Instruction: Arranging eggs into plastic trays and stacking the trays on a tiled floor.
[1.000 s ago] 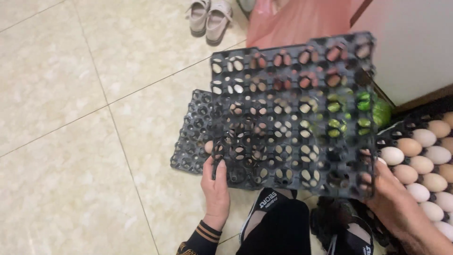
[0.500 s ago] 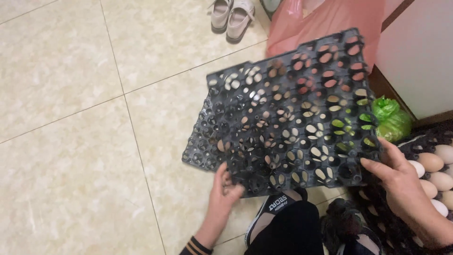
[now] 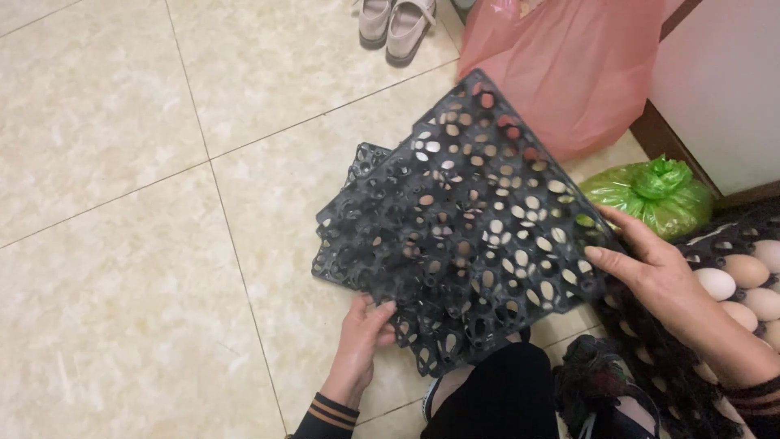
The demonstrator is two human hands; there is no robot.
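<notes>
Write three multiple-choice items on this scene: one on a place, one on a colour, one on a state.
1. Where does the green bag lie?
A. on the floor beside the pink bag
B. on the eggs
C. beside the shoes

2. What colour is the egg tray held in both hands?
A. white
B. black
C. red

3. How are the cups of that tray?
A. full of eggs
B. taped over
C. empty

Key: 1 A, it sits just below the pink bag; 2 B, its plastic is black; 3 C, floor shows through its holes, while the eggs sit in another tray on the right.
</notes>
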